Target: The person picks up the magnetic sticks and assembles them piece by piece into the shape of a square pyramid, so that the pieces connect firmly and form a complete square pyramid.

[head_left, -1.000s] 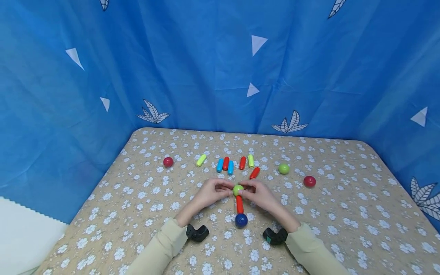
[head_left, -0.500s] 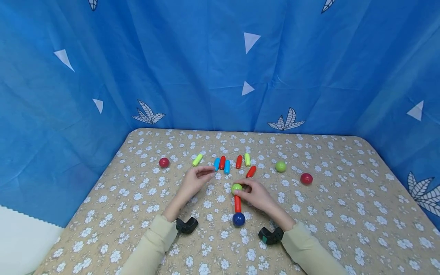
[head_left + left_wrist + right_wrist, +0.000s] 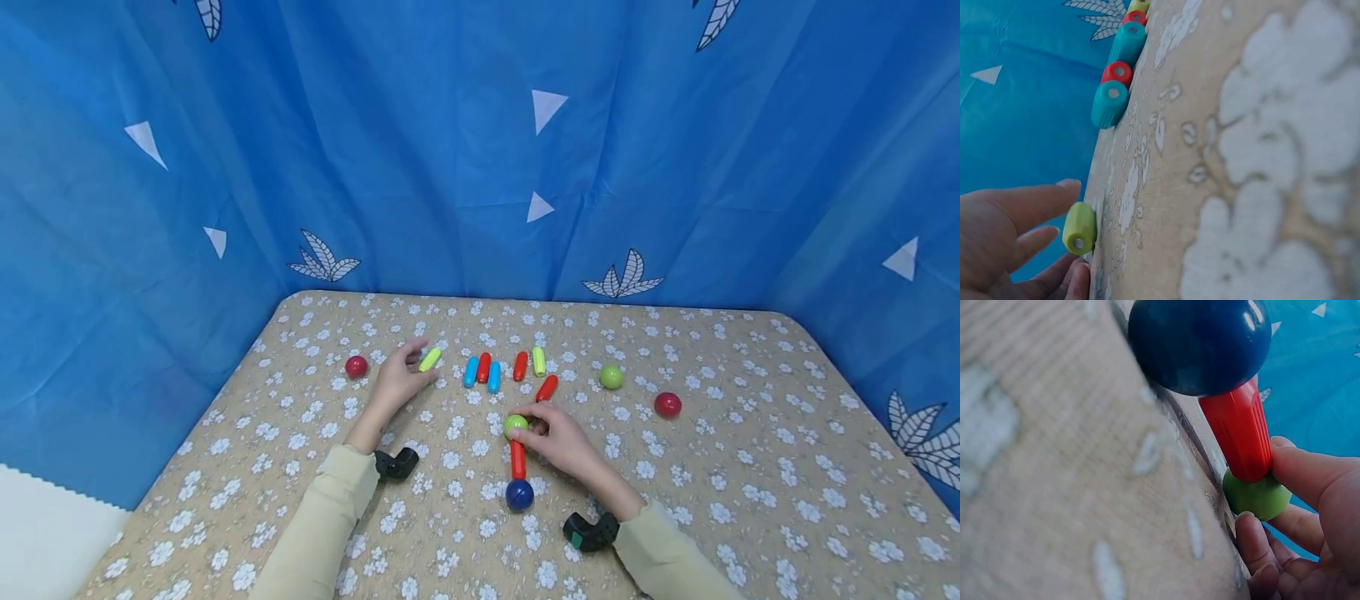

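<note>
My right hand [image 3: 558, 433] pinches a green ball [image 3: 515, 426] between thumb and fingers. A red magnetic rod [image 3: 518, 460] joins that ball to a dark blue ball [image 3: 520, 494] nearer me, as the right wrist view also shows with the blue ball [image 3: 1200, 344] at the top. Over to the left, my left hand [image 3: 396, 380] reaches around a yellow-green magnetic rod [image 3: 430, 359] lying on the table. In the left wrist view its thumb and fingers are spread about the rod [image 3: 1079, 229], with a gap showing; whether any finger touches it is hard to tell.
Mid-table lie blue rods [image 3: 470, 372], red rods [image 3: 521, 367] and another yellow-green rod [image 3: 539, 362]. One red rod [image 3: 547, 387] lies just beyond my right hand. Red balls [image 3: 356, 367] sit at left and right, and a loose green ball [image 3: 611, 377] at right.
My left hand has left the green ball and moved left and away from me to the yellow-green rod. The right hand still holds the green ball in place.
</note>
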Demonstrator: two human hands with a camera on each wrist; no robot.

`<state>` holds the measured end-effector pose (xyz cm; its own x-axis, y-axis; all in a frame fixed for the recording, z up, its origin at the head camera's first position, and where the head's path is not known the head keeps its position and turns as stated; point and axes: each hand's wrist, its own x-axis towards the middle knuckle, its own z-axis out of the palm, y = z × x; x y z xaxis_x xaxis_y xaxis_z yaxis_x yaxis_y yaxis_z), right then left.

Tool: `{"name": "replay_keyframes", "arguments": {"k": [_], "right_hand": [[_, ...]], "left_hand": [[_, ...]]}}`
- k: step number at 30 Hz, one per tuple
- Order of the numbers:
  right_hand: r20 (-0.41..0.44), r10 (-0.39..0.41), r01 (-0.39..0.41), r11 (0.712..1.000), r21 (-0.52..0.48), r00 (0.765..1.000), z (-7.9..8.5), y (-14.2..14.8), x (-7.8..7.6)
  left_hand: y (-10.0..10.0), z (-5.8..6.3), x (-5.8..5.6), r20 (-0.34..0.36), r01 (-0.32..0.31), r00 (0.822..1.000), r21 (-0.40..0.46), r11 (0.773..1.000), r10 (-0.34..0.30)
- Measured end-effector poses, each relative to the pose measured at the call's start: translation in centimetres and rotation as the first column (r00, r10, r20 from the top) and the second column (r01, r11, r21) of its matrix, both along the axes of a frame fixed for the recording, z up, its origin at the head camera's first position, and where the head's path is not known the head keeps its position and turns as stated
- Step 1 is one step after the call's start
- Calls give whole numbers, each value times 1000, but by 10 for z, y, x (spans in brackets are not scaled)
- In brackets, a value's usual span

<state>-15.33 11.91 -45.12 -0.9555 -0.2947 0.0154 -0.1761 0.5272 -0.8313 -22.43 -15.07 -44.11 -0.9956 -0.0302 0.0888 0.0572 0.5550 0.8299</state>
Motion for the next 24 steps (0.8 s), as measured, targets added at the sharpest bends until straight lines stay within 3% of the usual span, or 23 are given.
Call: {"name": "replay_keyframes", "arguments": {"k": [7, 16, 24], "right_hand": [[11, -16, 16, 1000, -6, 1000, -1, -1, 1], [2, -3, 3, 1000, -2, 1000, -1, 0, 0], [-24, 22, -22, 1000, -8, 999, -3, 2, -2]], "left_hand": [[-5, -6, -6, -33, -3, 999, -14, 1000, 2], [-11, -8, -3, -69, -10, 998, -112, 994, 2], [-18, 0, 12, -28, 52, 998, -5, 999, -52]]}}
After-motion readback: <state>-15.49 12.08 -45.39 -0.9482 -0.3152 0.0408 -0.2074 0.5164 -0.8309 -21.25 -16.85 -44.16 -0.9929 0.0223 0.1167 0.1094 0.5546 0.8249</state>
